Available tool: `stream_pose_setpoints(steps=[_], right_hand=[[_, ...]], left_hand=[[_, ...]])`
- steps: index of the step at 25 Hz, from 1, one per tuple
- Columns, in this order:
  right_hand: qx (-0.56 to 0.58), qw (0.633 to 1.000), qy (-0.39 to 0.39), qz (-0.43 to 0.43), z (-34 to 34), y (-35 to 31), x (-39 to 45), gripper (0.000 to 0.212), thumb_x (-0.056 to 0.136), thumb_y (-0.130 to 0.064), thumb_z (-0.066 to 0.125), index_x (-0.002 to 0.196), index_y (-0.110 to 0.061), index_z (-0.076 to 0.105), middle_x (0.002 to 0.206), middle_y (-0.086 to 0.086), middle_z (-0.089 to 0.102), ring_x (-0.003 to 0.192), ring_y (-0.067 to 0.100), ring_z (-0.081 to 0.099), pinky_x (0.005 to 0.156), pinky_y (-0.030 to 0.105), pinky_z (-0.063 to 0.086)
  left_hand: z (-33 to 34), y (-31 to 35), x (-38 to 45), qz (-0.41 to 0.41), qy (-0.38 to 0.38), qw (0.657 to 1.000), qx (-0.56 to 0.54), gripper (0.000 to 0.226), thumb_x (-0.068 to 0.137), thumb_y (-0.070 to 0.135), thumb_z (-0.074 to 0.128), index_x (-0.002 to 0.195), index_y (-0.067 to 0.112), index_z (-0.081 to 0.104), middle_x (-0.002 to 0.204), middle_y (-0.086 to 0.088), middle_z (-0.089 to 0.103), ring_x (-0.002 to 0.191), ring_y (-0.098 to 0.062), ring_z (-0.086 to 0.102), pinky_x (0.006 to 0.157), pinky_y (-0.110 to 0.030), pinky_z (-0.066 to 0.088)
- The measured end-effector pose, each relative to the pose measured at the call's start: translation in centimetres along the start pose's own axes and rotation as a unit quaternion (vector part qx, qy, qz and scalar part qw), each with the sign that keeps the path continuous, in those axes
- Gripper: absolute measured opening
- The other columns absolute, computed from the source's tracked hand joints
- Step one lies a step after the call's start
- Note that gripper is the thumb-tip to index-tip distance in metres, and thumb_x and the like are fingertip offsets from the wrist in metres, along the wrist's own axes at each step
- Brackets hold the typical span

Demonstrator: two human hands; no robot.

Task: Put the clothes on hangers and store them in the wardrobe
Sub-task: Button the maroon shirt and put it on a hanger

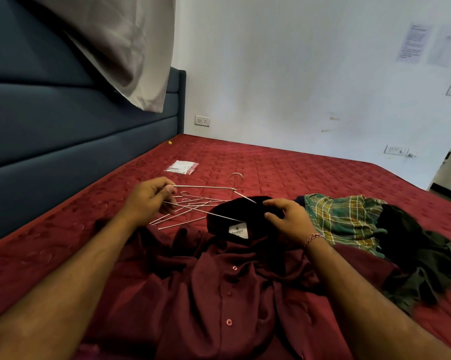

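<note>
The left hand (151,201) pinches the hanger (206,188); the right hand (286,219) grips the shirt (219,281) collar, where the wire may snag.

"beshirt" on the white neck label (238,231) inside the maroon shirt (219,281) collar.
</note>
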State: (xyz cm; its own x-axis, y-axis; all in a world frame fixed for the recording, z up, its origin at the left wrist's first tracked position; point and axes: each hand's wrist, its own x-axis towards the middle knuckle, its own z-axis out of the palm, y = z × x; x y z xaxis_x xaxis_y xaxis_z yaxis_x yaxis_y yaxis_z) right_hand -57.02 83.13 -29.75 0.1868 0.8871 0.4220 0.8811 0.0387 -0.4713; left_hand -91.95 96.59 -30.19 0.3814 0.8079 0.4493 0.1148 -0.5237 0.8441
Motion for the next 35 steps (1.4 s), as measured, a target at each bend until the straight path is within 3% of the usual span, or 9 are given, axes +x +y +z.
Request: stream_pose_setpoints(steps=[4,9,13,16,18,20,23,27,35], right_hand=[[0.120,0.991,0.011,0.058,0.0,-1.6,0.7,0.035,0.096,-0.045,0.067,0.124,-0.025,0.070,0.123,-0.004,0.063,0.115,0.013,0.060,0.104,0.032,0.047],[0.136,0.978,0.109,0.113,1.0,-1.4,0.6,0.043,0.078,-0.074,0.046,0.078,-0.039,0.070,0.081,-0.011,0.073,0.087,0.018,0.070,0.088,0.051,0.055],[0.316,0.920,0.171,0.157,1.0,-1.7,-0.1,0.026,0.086,-0.054,0.064,0.077,-0.031,0.072,0.078,-0.007,0.074,0.081,0.022,0.071,0.086,0.052,0.059],[0.388,0.883,0.188,0.184,0.8,-1.6,-0.6,0.033,0.100,-0.031,0.061,0.069,-0.027,0.070,0.072,-0.004,0.068,0.073,0.025,0.061,0.076,0.049,0.056],[0.391,0.890,0.165,0.169,0.5,-1.4,-1.6,0.035,0.103,-0.029,0.059,0.070,-0.027,0.071,0.074,-0.001,0.069,0.075,0.026,0.061,0.074,0.048,0.054],[0.378,0.903,0.153,0.137,0.2,-0.9,-2.8,0.032,0.104,-0.027,0.058,0.074,-0.024,0.072,0.080,0.002,0.072,0.080,0.025,0.066,0.078,0.046,0.056],[0.236,0.957,0.148,0.076,-0.7,1.3,-3.3,0.028,0.102,-0.024,0.061,0.077,-0.023,0.072,0.090,0.003,0.070,0.087,0.020,0.067,0.082,0.044,0.055],[0.098,0.982,0.152,0.051,-0.3,4.2,-3.2,0.024,0.097,-0.017,0.067,0.076,-0.026,0.074,0.110,-0.001,0.058,0.109,0.014,0.053,0.099,0.038,0.044],[0.099,0.992,0.078,-0.020,-1.3,4.4,-4.5,0.033,0.097,-0.009,0.066,0.075,-0.033,0.071,0.114,-0.002,0.051,0.117,0.017,0.046,0.102,0.032,0.033]], left_hand=[[6.3,1.2,-1.2,0.108,0.051,0.993,0.023,0.020,0.107,0.016,0.053,0.092,0.013,0.066,0.072,-0.006,0.071,0.059,-0.026,0.072,0.057,-0.032,0.060],[9.6,2.0,-1.0,0.170,0.081,0.980,0.062,0.018,0.107,0.024,0.053,0.094,0.020,0.066,0.076,0.003,0.071,0.063,-0.013,0.070,0.060,-0.029,0.057],[11.3,0.3,1.9,-0.117,0.301,0.930,-0.176,0.020,0.103,0.035,0.047,0.104,0.022,0.063,0.080,-0.001,0.066,0.062,-0.016,0.062,0.062,-0.034,0.052],[15.4,-1.3,3.0,-0.301,0.156,0.937,-0.088,0.039,0.093,0.040,0.062,0.115,0.007,0.057,0.079,-0.009,0.067,0.056,-0.026,0.063,0.058,-0.042,0.053],[18.3,-1.6,2.4,-0.326,0.050,0.941,0.079,0.063,0.088,0.054,0.069,0.124,0.006,0.050,0.102,-0.014,0.069,0.087,-0.035,0.071,0.069,-0.037,0.051],[20.0,-2.4,2.3,-0.308,0.045,0.933,0.179,0.051,0.089,0.043,0.071,0.123,0.006,0.060,0.115,-0.017,0.070,0.109,-0.038,0.067,0.082,-0.037,0.051],[20.1,-2.6,2.5,-0.300,0.099,0.949,-0.016,0.014,0.093,0.012,0.063,0.094,0.006,0.076,0.093,-0.020,0.074,0.089,-0.035,0.072,0.076,-0.040,0.055],[15.9,0.1,1.7,-0.289,0.048,0.919,-0.262,0.021,0.096,-0.001,0.059,0.087,0.009,0.075,0.074,-0.012,0.071,0.055,-0.020,0.064,0.057,-0.030,0.056],[9.7,2.4,3.0,-0.241,0.075,0.965,-0.069,0.013,0.091,0.012,0.072,0.078,0.009,0.069,0.053,-0.006,0.051,0.033,-0.014,0.041,0.044,-0.021,0.039]])
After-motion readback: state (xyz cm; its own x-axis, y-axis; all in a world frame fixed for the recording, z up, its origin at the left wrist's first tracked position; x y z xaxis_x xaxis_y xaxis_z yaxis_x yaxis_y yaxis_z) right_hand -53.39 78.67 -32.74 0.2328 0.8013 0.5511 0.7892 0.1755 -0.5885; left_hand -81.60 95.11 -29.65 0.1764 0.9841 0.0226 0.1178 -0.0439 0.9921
